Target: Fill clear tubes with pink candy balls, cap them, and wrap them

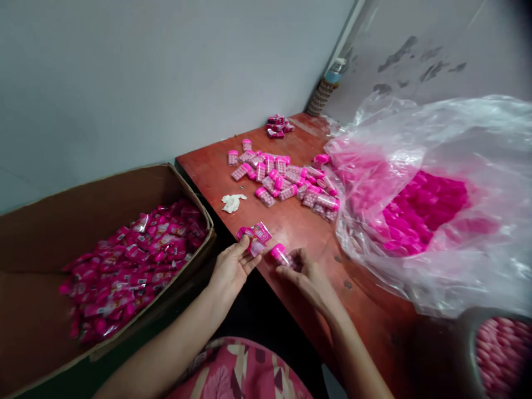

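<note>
Over the table's near edge, my left hand (233, 265) pinches a printed pink wrapper (258, 233) between thumb and fingers. Just to its right, my right hand (305, 271) grips a small clear candy jar (282, 256) with a bright pink cap, tilted with the cap toward the wrapper. The wrapper and the jar are close together; whether they touch I cannot tell. Beyond both hands lies a loose group of similar pink-capped jars (270, 164) filled with pale pink candies, some upright and many on their sides.
At left, a cardboard box (45, 221) holds many wrapped pink packets (137, 266). A plastic bag (490, 144) of pink caps (428, 205) covers the table's right side. Crumpled white tissue (233, 203), stacked wrappers (279, 126) and a bottle (328, 86) stand farther back. Bottom right is a candy container (469, 338).
</note>
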Demonstrator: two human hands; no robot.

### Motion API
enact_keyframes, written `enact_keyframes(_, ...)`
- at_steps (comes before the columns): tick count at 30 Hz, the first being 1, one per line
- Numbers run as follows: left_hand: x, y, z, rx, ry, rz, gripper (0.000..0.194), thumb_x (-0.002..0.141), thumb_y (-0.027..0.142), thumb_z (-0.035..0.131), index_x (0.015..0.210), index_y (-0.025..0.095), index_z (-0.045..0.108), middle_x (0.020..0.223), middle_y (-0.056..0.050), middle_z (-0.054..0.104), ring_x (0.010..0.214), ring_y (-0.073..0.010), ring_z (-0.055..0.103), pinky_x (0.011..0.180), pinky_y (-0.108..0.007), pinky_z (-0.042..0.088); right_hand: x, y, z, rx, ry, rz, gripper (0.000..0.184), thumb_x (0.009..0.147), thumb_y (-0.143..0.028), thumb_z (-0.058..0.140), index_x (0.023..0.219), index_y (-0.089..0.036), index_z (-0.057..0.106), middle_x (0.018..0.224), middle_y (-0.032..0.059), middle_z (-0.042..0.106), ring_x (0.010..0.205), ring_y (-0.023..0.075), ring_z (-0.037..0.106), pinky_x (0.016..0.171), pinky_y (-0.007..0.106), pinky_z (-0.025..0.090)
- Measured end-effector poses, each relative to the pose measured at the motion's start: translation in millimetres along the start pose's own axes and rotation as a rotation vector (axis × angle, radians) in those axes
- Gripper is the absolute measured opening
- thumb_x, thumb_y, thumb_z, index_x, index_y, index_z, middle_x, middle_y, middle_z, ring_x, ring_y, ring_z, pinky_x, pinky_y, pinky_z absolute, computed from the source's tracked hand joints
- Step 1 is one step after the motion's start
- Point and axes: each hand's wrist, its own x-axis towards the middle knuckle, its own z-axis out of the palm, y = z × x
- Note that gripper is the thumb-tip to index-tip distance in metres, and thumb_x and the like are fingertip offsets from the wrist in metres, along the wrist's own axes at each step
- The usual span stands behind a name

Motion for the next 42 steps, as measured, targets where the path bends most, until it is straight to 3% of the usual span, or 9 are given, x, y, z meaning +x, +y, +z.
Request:
enact_keyframes(4, 3, -4, 3.1, -0.041, 0.014, 0.011, 0.013, 0.072, 0.016, 0.067, 0.083, 0.012, 0.061, 0.070, -0.005, 0.067, 0.064, -0.0155, 0.066, 0.063, -0.028, 0.056, -28, -15, 20, 0.510, -0.059, 0.160, 0.030, 0.081, -0.048, 0.050, 0.073, -0.019, 0.047, 0.045, -0.0064, 0.047, 0.034, 0.0087, 0.039, 0.033, 0.019, 0.029)
enact_keyframes(8, 3, -9, 6.1, -0.083, -0.040, 0.030, 0.013, 0.070, 0.015, 0.069, 0.079, 0.011, 0.060, 0.073, -0.005, 0.068, 0.066, -0.0151, 0.065, 0.065, -0.028, 0.055, -39, -29, 37, 0.777, -0.065, 0.154, 0.033, 0.081, -0.050, 0.050, 0.075, -0.017, 0.049, 0.051, -0.0027, 0.054, 0.036, 0.0082, 0.045, 0.032, 0.017, 0.032)
enact_keyframes(14, -1, -17, 10.6, -0.107, -0.104, 0.010, 0.016, 0.068, 0.019, 0.071, 0.075, 0.011, 0.059, 0.070, -0.005, 0.066, 0.064, -0.0140, 0.064, 0.063, -0.026, 0.054, -36, -35, 50, 0.970, -0.040, 0.185, 0.030, 0.082, -0.047, 0.051, 0.087, -0.018, 0.049, 0.059, -0.0009, 0.058, 0.040, 0.0096, 0.050, 0.033, 0.016, 0.034)
enact_keyframes(19, -3, -16, 12.4, -0.005, -0.170, 0.024, 0.026, 0.062, 0.027, 0.075, 0.072, 0.013, 0.056, 0.063, 0.000, 0.062, 0.052, -0.0109, 0.058, 0.050, -0.021, 0.048, -35, -33, 57, 1.082, -0.126, 0.183, 0.028, 0.082, -0.046, 0.051, 0.083, -0.018, 0.050, 0.055, -0.0020, 0.056, 0.037, 0.0086, 0.046, 0.031, 0.016, 0.030)
enact_keyframes(23, -3, -12, 12.6, 0.103, -0.262, 0.047, 0.030, 0.061, 0.034, 0.075, 0.070, 0.012, 0.054, 0.058, 0.000, 0.059, 0.047, -0.0098, 0.054, 0.044, -0.020, 0.043, -34, -31, 57, 1.057, -0.158, 0.198, 0.032, 0.081, -0.048, 0.051, 0.081, -0.017, 0.051, 0.050, -0.0026, 0.054, 0.035, 0.0077, 0.043, 0.032, 0.016, 0.027)
enact_keyframes(29, -5, -11, 13.1, 0.252, -0.355, -0.043, 0.029, 0.063, 0.034, 0.073, 0.065, 0.010, 0.056, 0.052, 0.000, 0.056, 0.040, -0.0102, 0.050, 0.036, -0.020, 0.037, -35, -31, 53, 0.822, -0.024, 0.116, 0.031, 0.081, -0.047, 0.052, 0.074, -0.017, 0.050, 0.053, -0.0020, 0.056, 0.039, 0.0080, 0.046, 0.037, 0.018, 0.031)
enact_keyframes(36, -4, -4, 15.5, 0.403, -0.413, -0.065, 0.025, 0.059, 0.027, 0.075, 0.063, 0.005, 0.065, 0.053, -0.003, 0.059, 0.044, -0.0078, 0.050, 0.043, -0.019, 0.038, -36, -25, 52, 0.996, -0.181, 0.125, 0.035, 0.081, -0.050, 0.048, 0.081, -0.015, 0.051, 0.042, -0.0051, 0.050, 0.029, 0.0061, 0.033, 0.031, 0.018, 0.020)
enact_keyframes(40, -7, -7, 13.5, 0.464, -0.416, -0.008, 0.024, 0.061, 0.028, 0.074, 0.060, 0.006, 0.065, 0.056, -0.006, 0.062, 0.048, -0.0115, 0.054, 0.048, -0.023, 0.043, -35, -25, 49, 0.839, -0.033, 0.123, 0.032, 0.078, -0.047, 0.055, 0.070, -0.017, 0.050, 0.046, -0.0037, 0.052, 0.035, 0.0075, 0.041, 0.035, 0.019, 0.027)
enact_keyframes(42, -8, -9, 12.4, 0.461, -0.412, 0.011, 0.025, 0.061, 0.030, 0.073, 0.060, 0.006, 0.065, 0.056, -0.006, 0.062, 0.047, -0.0118, 0.054, 0.048, -0.024, 0.043, -35, -26, 49, 0.846, -0.024, 0.124, 0.032, 0.079, -0.047, 0.054, 0.068, -0.018, 0.048, 0.044, -0.0051, 0.049, 0.034, 0.0068, 0.038, 0.035, 0.019, 0.026)
